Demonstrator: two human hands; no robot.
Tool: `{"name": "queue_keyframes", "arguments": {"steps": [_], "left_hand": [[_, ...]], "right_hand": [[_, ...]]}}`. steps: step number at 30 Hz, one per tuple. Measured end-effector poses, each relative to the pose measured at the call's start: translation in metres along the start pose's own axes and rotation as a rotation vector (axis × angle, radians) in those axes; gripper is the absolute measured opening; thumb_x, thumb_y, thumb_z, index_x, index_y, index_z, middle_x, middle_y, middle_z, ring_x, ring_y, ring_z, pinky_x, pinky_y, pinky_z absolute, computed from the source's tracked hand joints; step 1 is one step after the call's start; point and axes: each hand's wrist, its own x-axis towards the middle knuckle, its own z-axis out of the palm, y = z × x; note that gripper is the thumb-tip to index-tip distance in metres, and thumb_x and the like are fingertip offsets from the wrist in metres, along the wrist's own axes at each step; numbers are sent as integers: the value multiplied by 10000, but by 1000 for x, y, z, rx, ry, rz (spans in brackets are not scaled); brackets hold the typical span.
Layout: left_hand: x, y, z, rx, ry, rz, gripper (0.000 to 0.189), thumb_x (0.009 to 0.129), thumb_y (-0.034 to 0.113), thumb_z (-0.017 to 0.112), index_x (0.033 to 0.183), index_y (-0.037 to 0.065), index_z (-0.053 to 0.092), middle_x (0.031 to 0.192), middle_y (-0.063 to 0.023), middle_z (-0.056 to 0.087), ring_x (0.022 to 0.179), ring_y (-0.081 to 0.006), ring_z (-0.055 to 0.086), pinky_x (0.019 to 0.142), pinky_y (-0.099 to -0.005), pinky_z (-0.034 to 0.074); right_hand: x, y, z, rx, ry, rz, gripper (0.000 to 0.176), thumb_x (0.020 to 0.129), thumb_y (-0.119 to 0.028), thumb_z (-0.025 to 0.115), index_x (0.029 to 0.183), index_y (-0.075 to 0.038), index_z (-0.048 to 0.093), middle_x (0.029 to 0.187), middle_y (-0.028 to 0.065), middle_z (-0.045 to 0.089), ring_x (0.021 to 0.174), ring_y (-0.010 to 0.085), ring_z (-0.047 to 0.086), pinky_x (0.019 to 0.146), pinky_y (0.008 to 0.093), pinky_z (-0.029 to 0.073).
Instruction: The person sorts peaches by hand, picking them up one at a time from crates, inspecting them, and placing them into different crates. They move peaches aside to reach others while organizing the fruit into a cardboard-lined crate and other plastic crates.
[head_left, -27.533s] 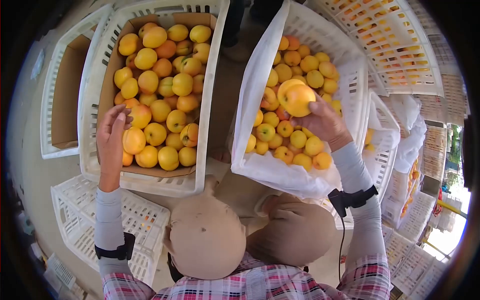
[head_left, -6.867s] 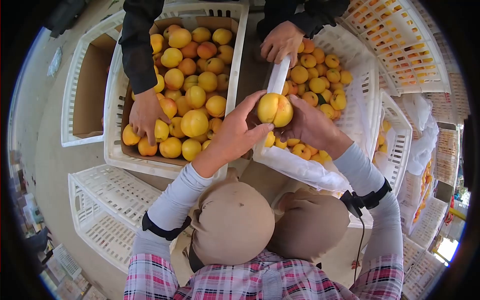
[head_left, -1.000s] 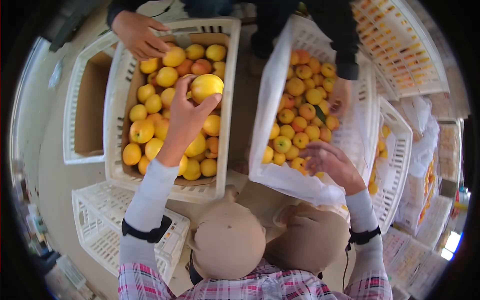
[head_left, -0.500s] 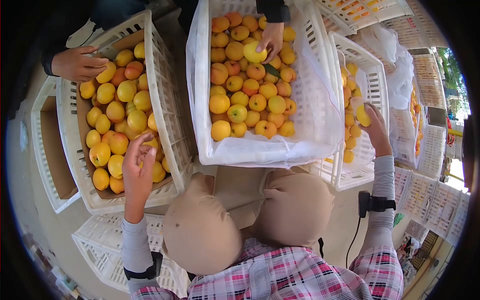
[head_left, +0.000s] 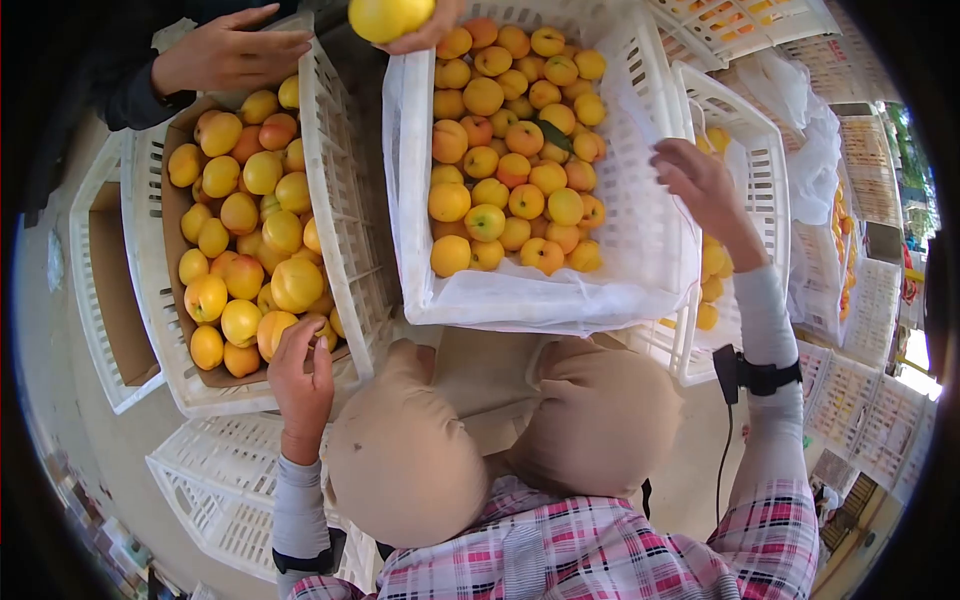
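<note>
Head camera first. The left hand sits at the near end of the left crate. Its fingers bend over one yellow fruit on top of the pile, close to the near rim. I cannot tell if they grip it or just touch it. The right hand is spread wide and holds nothing. It hangs over the right wall of the middle crate.

I think a push could roll that fruit over the rim. A hard squeeze could bruise it. Another person's hand rests at the far end, so hands could bump.

The left crate has a brown cardboard liner and is full of yellow and orange fruit. The middle crate has a white cloth and lots of fruit. The right crate shows a few fruit, mostly hidden.
</note>
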Motion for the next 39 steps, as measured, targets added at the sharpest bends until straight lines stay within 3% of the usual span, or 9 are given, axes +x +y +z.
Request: {"name": "queue_keyframes", "arguments": {"steps": [8,15,18,20,22,29,32,36,39], "left_hand": [[1,1,2,73,47,61,182,812,-6,560,987,-27,603,955,-163,630,881,-308,616,803,-338,480],[2,2,0,68,42,65,181,805,-3,573,982,-23,604,948,-162,628,866,-316,613,781,-348,485],[1,5,0,30,47,28,184,799,-2,576,980,-16,607,948,-160,629,860,-317,614,772,-351,487],[2,1,0,59,70,79,190,797,-1,576,984,-11,611,948,-160,629,851,-310,616,755,-348,492],[0,0,0,60,75,106,195,795,-1,576,986,-12,614,958,-159,626,845,-304,616,741,-334,496],[11,9,-8,-428,5,-141,223,890,16,511,1101,-18,576,1013,-66,609,834,-93,562,743,-218,464],[34,42,-18,-796,-92,-272,252,929,91,499,1142,-28,562,1032,-71,610,849,-101,579,731,-244,497],[55,66,-18,-1326,-483,-339,579,973,361,427,1424,53,235,1253,-122,489,978,-222,600,815,-335,514],[59,75,-10,-1498,-493,-393,566,953,350,487,1397,66,281,1196,-105,507,975,-201,598,814,-331,530]], "right_hand": [[84,49,119,-850,-632,50,582,736,-501,648,988,20,587,901,178,658,767,326,617,729,371,498],[96,35,129,-790,-781,268,547,696,-514,640,866,5,663,829,166,654,765,284,649,682,384,521],[86,32,114,-34,-643,471,577,774,-523,583,1029,-5,597,895,164,635,743,253,625,666,372,527],[74,11,102,926,-757,530,560,864,-522,480,1073,-5,525,905,172,616,680,231,595,612,334,522],[66,-1,100,1075,-764,567,544,886,-499,428,1101,-7,516,896,170,605,658,247,569,619,353,516],[45,-74,99,1125,-747,182,564,865,-270,571,1327,-26,359,1232,129,497,1069,226,556,856,381,510],[39,-119,102,717,-558,-95,589,841,-180,625,1338,-19,352,1228,118,501,1110,201,538,919,341,477],[27,-166,120,544,-565,-361,658,792,-100,686,1346,-10,342,1274,120,486,1161,205,509,969,344,437],[18,-190,124,108,-521,-605,688,764,-138,724,1342,-27,367,1284,139,481,1142,259,532,921,343,461]]}}
